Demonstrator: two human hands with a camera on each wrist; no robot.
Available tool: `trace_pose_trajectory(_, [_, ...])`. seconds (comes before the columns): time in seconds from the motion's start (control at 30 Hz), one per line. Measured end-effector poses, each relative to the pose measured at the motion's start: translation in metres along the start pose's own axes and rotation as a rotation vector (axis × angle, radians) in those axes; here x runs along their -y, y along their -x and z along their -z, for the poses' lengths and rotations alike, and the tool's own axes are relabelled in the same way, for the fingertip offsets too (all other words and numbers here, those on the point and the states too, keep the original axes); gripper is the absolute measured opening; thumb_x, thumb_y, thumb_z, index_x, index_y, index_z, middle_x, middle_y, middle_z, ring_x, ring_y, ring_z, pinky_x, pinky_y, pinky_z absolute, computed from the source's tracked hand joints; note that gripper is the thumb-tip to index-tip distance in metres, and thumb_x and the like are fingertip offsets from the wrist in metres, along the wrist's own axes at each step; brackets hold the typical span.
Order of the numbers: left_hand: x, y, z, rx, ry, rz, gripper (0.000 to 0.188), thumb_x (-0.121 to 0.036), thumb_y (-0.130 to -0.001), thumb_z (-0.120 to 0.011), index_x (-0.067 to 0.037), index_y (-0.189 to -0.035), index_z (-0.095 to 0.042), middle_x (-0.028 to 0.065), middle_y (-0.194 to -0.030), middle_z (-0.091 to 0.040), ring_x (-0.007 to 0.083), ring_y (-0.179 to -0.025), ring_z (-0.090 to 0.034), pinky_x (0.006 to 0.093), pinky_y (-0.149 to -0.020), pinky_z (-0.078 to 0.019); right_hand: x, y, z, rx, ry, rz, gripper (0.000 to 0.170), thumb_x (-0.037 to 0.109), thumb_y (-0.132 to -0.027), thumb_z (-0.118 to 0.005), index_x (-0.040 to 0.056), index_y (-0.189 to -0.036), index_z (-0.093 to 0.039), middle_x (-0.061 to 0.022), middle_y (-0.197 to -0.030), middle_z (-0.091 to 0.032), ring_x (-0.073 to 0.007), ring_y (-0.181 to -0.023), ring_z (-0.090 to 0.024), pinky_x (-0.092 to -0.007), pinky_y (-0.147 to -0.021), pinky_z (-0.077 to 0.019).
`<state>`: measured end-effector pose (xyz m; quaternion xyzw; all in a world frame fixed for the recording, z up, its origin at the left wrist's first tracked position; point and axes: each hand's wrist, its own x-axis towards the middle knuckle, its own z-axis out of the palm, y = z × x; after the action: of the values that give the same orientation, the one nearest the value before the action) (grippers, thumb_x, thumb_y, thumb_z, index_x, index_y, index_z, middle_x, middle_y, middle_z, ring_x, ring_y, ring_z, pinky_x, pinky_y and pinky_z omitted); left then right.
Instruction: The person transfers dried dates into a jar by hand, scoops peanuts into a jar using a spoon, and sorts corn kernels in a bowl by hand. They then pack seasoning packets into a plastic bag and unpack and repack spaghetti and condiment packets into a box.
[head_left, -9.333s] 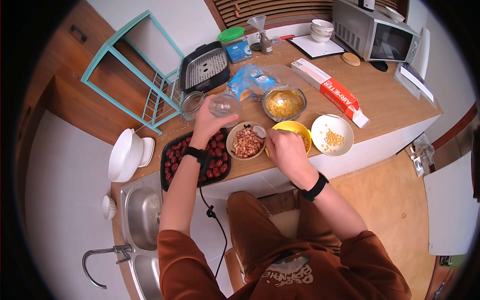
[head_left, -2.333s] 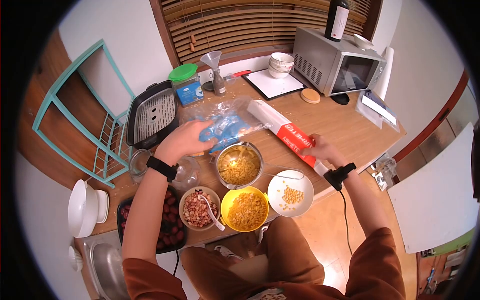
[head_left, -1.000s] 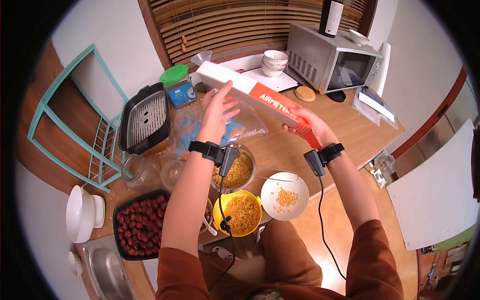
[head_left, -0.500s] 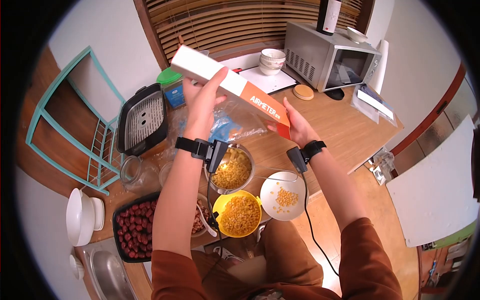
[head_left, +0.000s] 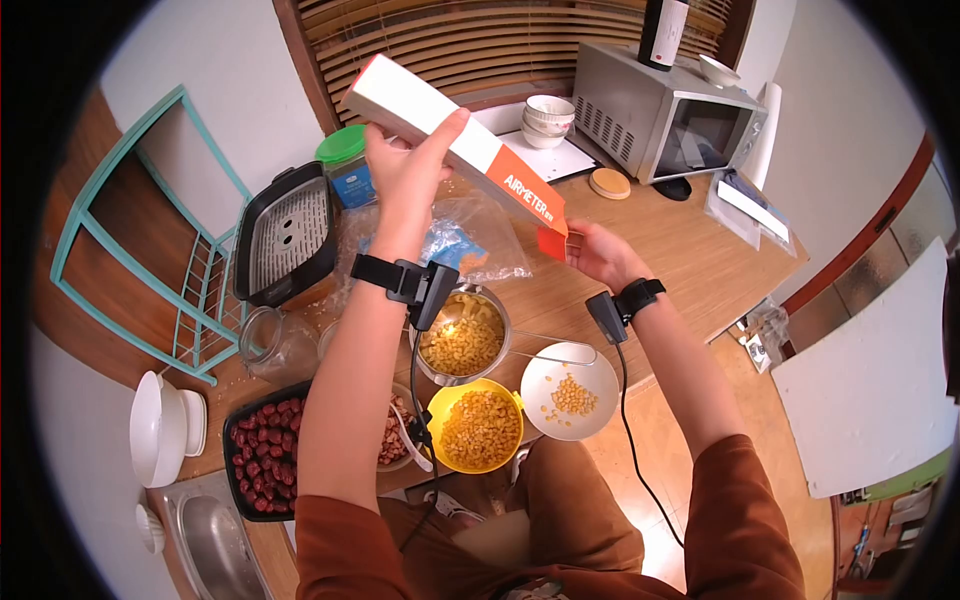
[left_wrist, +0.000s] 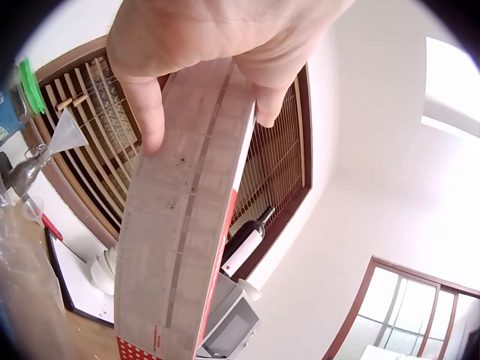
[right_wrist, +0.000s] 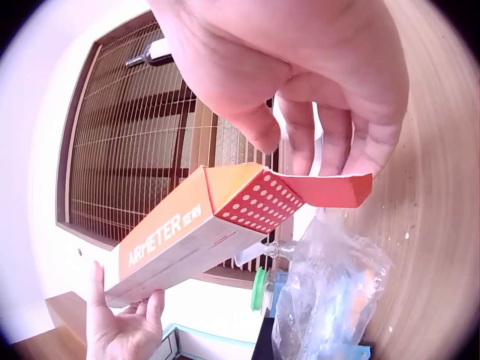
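A long white and orange box marked AIRMETER is held up at a slant above the counter. My left hand grips its white half, thumb on one side and fingers on the other, as the left wrist view confirms. At the orange end an end flap stands folded out. My right hand is at this end, its fingertips right at the flap's edge and the thumb apart from them. Below the box lies a clear plastic bag with a blue and orange packet inside. The inside of the box is hidden.
Nearest the front stand a yellow bowl, a steel pot of yellow pieces, a white plate with kernels and a black tray of red dates. A glass jar is at left, a microwave behind.
The box was lifted off the counter with both hands, then raised and shifted left. My right hand has eased off its grip on the orange end, where the flap now shows folded out.
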<state>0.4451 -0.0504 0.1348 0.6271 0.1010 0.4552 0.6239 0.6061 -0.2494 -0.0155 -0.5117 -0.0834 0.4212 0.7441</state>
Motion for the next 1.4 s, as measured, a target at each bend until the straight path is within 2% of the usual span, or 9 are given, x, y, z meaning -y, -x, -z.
trace_pose_trajectory(0.13, [0.003,0.002,0.001,-0.014,0.043,0.049,0.081,-0.021,-0.08,-0.087,0.004,-0.135,-0.034,0.021,-0.12,-0.061,0.0273,-0.109,-0.066,0.0403,-0.075,-0.0636,0.004,0.007,0.007,0.115,0.005,0.048,0.024,0.019,-0.103,-0.058,0.0005,-0.117,-0.065,-0.0081,-0.105,-0.071,-0.0137,-0.083,-0.068,-0.0275,-0.073,-0.0575])
trace_pose_trajectory(0.23, [0.005,0.003,0.003,-0.022,0.055,0.043,0.08,-0.022,-0.081,-0.086,0.004,-0.137,-0.034,0.0202,-0.12,-0.06,0.0279,-0.109,-0.066,0.0418,-0.076,-0.0635,0.003,0.002,0.021,0.261,0.028,0.099,0.026,0.02,-0.103,-0.06,0.0011,-0.119,-0.064,-0.007,-0.109,-0.071,-0.0131,-0.093,-0.069,-0.0267,-0.079,-0.0584])
trace_pose_trajectory(0.5, [0.009,0.004,0.009,-0.03,0.167,0.118,0.085,-0.018,-0.08,-0.086,0.003,-0.141,-0.03,0.0228,-0.126,-0.057,0.0315,-0.116,-0.063,0.0501,-0.084,-0.0614,0.016,0.012,0.018,0.217,0.033,0.126,0.024,0.026,-0.102,-0.062,0.003,-0.101,-0.067,-0.0026,-0.087,-0.069,-0.0083,-0.069,-0.064,-0.0232,-0.062,-0.0563])
trace_pose_trajectory(0.77, [-0.011,0.007,-0.003,0.094,0.005,0.012,0.074,-0.025,-0.084,-0.084,0.003,-0.135,-0.037,0.0177,-0.116,-0.063,0.0253,-0.103,-0.068,0.0417,-0.075,-0.0623,0.013,0.021,0.007,0.214,0.006,0.109,0.029,0.028,-0.105,-0.057,0.0013,-0.113,-0.064,-0.0046,-0.099,-0.07,-0.0094,-0.077,-0.067,-0.0243,-0.063,-0.0579])
trace_pose_trajectory(0.87, [-0.012,0.004,-0.024,0.151,0.006,-0.148,0.072,-0.026,-0.078,-0.087,0.006,-0.126,-0.044,0.0195,-0.106,-0.067,0.0231,-0.09,-0.072,0.0328,-0.066,-0.061,0.002,0.011,0.019,0.352,-0.092,0.075,0.033,0.024,-0.106,-0.054,-0.0004,-0.127,-0.057,-0.0088,-0.114,-0.069,-0.0156,-0.094,-0.071,-0.0288,-0.079,-0.0614])
trace_pose_trajectory(1.07, [-0.028,-0.004,-0.052,0.18,-0.147,-0.28,0.089,-0.037,-0.069,-0.093,0.012,-0.125,-0.046,0.0219,-0.102,-0.069,0.0237,-0.088,-0.072,0.0336,-0.076,-0.0592,0.0,-0.002,0.01,0.292,-0.178,-0.059,0.037,0.029,-0.11,-0.041,0.001,-0.131,-0.053,-0.0098,-0.111,-0.069,-0.0149,-0.085,-0.07,-0.0257,-0.064,-0.0593])
trace_pose_trajectory(1.13, [-0.035,-0.003,-0.053,0.193,-0.166,-0.292,0.088,-0.036,-0.068,-0.093,0.012,-0.124,-0.046,0.0226,-0.103,-0.069,0.0237,-0.089,-0.072,0.033,-0.076,-0.0593,0.003,-0.009,0.018,0.475,-0.104,-0.056,0.033,0.028,-0.11,-0.041,0.0032,-0.126,-0.056,-0.0066,-0.103,-0.069,-0.0101,-0.074,-0.066,-0.0223,-0.053,-0.052])
trace_pose_trajectory(1.27, [-0.025,-0.012,-0.055,0.169,-0.111,-0.362,0.088,-0.036,-0.069,-0.093,0.012,-0.124,-0.045,0.0227,-0.102,-0.069,0.023,-0.085,-0.073,0.0319,-0.071,-0.0599,0.001,-0.014,0.024,0.432,-0.148,-0.157,0.031,0.03,-0.109,-0.044,0.0061,-0.122,-0.059,-0.0027,-0.097,-0.067,-0.0062,-0.069,-0.06,-0.0215,-0.05,-0.0473])
trace_pose_trajectory(1.4, [-0.026,-0.019,-0.048,0.171,-0.012,-0.205,0.084,-0.033,-0.074,-0.091,0.011,-0.126,-0.042,0.0242,-0.102,-0.068,0.0233,-0.081,-0.073,0.0311,-0.062,-0.0618,0.01,0.012,-0.007,0.094,-0.197,-0.112,0.029,0.037,-0.106,-0.051,0.0097,-0.112,-0.059,-0.0008,-0.091,-0.066,-0.0106,-0.068,-0.063,-0.0245,-0.053,-0.054])
